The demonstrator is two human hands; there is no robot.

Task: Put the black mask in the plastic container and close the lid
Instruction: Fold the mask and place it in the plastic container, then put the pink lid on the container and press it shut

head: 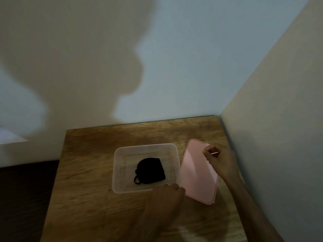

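Note:
The black mask (150,171) lies folded inside the clear plastic container (120,172), which stands open in the middle of the wooden table. The pink lid (195,173) sits just to the right of the container, its left edge against the container's wall. My right hand (220,161) pinches the lid's far right edge with its fingers closed. My left hand (167,196) reaches in from below, blurred, and its fingertips grip the container's near right corner.
The wooden table (87,172) stands in a corner, with a wall behind it and another wall (279,119) close on the right. A dark surface (26,189) lies below the table's left edge.

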